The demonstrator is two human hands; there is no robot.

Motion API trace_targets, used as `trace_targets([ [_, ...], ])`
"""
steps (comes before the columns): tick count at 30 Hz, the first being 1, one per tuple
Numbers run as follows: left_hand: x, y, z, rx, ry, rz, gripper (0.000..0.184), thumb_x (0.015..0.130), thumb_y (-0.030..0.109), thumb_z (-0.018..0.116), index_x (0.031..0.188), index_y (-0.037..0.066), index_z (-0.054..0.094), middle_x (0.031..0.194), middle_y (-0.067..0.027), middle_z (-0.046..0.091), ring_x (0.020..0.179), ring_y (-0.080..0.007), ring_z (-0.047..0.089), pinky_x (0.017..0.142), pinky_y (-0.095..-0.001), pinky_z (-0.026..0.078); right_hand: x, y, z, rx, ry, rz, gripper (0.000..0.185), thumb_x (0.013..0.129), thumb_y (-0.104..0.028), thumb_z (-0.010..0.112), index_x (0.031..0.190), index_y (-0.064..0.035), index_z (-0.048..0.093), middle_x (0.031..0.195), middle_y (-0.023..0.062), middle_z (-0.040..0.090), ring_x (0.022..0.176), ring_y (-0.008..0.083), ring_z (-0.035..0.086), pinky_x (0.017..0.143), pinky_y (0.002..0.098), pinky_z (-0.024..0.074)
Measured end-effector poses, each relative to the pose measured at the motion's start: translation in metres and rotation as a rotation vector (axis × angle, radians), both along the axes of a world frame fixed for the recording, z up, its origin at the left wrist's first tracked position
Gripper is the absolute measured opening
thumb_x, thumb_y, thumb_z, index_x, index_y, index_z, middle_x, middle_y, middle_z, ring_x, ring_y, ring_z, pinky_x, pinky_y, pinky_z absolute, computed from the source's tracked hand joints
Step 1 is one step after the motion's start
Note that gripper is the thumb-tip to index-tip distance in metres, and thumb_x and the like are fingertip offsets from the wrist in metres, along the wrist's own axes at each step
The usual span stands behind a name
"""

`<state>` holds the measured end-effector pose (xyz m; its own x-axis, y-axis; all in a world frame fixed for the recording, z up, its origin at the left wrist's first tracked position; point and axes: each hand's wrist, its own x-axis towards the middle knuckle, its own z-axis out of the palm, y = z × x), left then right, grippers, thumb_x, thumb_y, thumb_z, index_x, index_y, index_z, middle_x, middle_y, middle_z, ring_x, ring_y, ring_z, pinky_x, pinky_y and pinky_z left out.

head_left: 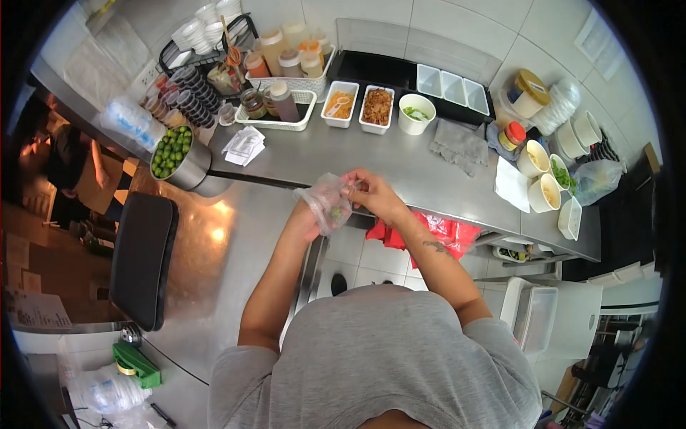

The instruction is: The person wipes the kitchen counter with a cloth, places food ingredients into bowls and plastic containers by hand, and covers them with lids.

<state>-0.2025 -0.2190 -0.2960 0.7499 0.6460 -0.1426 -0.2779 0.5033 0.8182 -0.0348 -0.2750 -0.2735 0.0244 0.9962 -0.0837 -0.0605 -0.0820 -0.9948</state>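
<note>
In front of my chest, at the counter's front edge, both hands are on a small clear plastic bag (330,191). Something small and green shows through its lower part, too blurred to name. My left hand (309,220) is behind and partly covered by the bag, fingers curled around it. My right hand (373,196) pinches the bag's right side near its top, thumb and fingers together. Beyond my hands on the steel counter (307,159) stand a white tray of brown fried bits (376,107), a tray of orange crumbs with a spoon (339,104) and a white tub with greens (416,114).
A steel pot of green limes (172,153) stands at left, near folded papers (244,146). Sauce bottles (284,101) fill baskets at the back. A grey cloth (457,144) and several paper tubs (544,193) lie to the right. Red bags (446,234) hang below the counter.
</note>
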Motion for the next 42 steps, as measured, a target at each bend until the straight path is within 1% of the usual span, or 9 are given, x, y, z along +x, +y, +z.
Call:
trace_targets([
  [7, -0.005, -0.003, 0.020, -0.201, -0.006, 0.045, 0.021, 0.086, 0.018, 0.058, 0.100, 0.003, 0.057, 0.091, -0.0076, 0.061, 0.081, -0.0171, 0.060, 0.067, -0.0287, 0.052, 0.003, 0.006, -0.022, -0.021, 0.192, -0.021, 0.011, 0.086, -0.006, 0.056, 0.095, -0.0005, 0.058, 0.081, 0.0034, 0.058, 0.072, 0.0107, 0.055, 0.064, 0.0247, 0.0455],
  [19, -0.040, 0.039, 0.005, 0.301, 0.320, 0.190, 0.015, 0.079, 0.007, 0.063, 0.093, 0.006, 0.059, 0.084, -0.0043, 0.061, 0.074, -0.0159, 0.061, 0.056, -0.0273, 0.048, -0.009, 0.012, -0.029, -0.077, 0.565, -0.011, 0.019, 0.084, -0.004, 0.056, 0.102, -0.0039, 0.050, 0.092, 0.0050, 0.057, 0.078, 0.0143, 0.058, 0.067, 0.0268, 0.0484],
  [25, -0.141, 0.129, 0.057, 0.394, 0.378, 0.745, 0.009, 0.084, 0.008, 0.058, 0.093, 0.008, 0.059, 0.083, -0.0034, 0.062, 0.073, -0.0150, 0.063, 0.052, -0.0248, 0.050, 0.002, 0.007, -0.035, -0.073, 0.792, -0.045, 0.019, 0.085, -0.003, 0.053, 0.104, -0.0026, 0.050, 0.098, 0.0076, 0.058, 0.082, 0.0172, 0.060, 0.073, 0.0298, 0.0506],
  [27, -0.181, 0.171, 0.060, 0.707, 0.549, 1.083, 0.011, 0.083, 0.014, 0.061, 0.090, 0.005, 0.060, 0.079, -0.0038, 0.060, 0.066, -0.0158, 0.058, 0.053, -0.0260, 0.047, 0.004, 0.002, -0.030, -0.066, 0.847, -0.048, 0.022, 0.085, -0.002, 0.052, 0.107, -0.0021, 0.051, 0.102, 0.0090, 0.058, 0.087, 0.0182, 0.060, 0.077, 0.0306, 0.0508],
  [29, -0.227, 0.224, 0.054, 1.262, 1.181, 1.429, 0.028, 0.085, 0.025, 0.060, 0.094, -0.001, 0.058, 0.088, -0.0135, 0.061, 0.072, -0.0287, 0.055, 0.065, -0.0384, 0.045, 0.002, -0.003, -0.028, -0.052, 0.896, -0.038, 0.025, 0.086, -0.001, 0.052, 0.110, -0.0018, 0.051, 0.106, 0.0101, 0.058, 0.092, 0.0189, 0.060, 0.080, 0.0314, 0.0506],
  [32, -0.238, 0.245, 0.050, 0.946, 1.503, 1.332, 0.047, 0.089, 0.046, 0.049, 0.112, 0.005, 0.054, 0.121, -0.0186, 0.049, 0.109, -0.0345, 0.048, 0.087, -0.0454, 0.039, 0.000, -0.006, -0.041, -0.012, 0.935, -0.039, 0.028, 0.087, 0.001, 0.051, 0.115, -0.0015, 0.051, 0.109, 0.0100, 0.058, 0.096, 0.0190, 0.059, 0.084, 0.0317, 0.0496],
  [37, -0.234, 0.250, 0.024, 1.071, 1.812, 1.400, 0.054, 0.090, 0.052, 0.040, 0.121, 0.010, 0.050, 0.131, -0.0149, 0.045, 0.119, -0.0321, 0.045, 0.088, -0.0538, 0.037, -0.001, -0.015, -0.053, 0.008, 0.957, -0.062, 0.029, 0.087, 0.001, 0.053, 0.116, -0.0017, 0.051, 0.111, 0.0087, 0.057, 0.097, 0.0186, 0.059, 0.087, 0.0307, 0.0484],
  [40, -0.192, 0.208, 0.045, 1.166, 1.432, 1.316, 0.052, 0.090, 0.045, 0.047, 0.129, 0.010, 0.046, 0.126, -0.0125, 0.047, 0.118, -0.0310, 0.044, 0.090, -0.0489, 0.037, -0.002, -0.024, -0.059, -0.003, 0.951, -0.081, 0.031, 0.086, 0.000, 0.054, 0.117, -0.0022, 0.050, 0.112, 0.0084, 0.056, 0.098, 0.0180, 0.058, 0.088, 0.0305, 0.0478],
  [42, -0.171, 0.202, 0.025, 1.148, 0.677, 0.803, 0.055, 0.086, 0.034, 0.058, 0.132, 0.007, 0.042, 0.125, -0.0123, 0.045, 0.120, -0.0268, 0.041, 0.093, -0.0419, 0.037, -0.005, -0.029, -0.057, -0.014, 0.954, -0.100, 0.032, 0.086, 0.000, 0.054, 0.117, -0.0026, 0.049, 0.112, 0.0082, 0.056, 0.099, 0.0178, 0.058, 0.088, 0.0306, 0.0475],
])
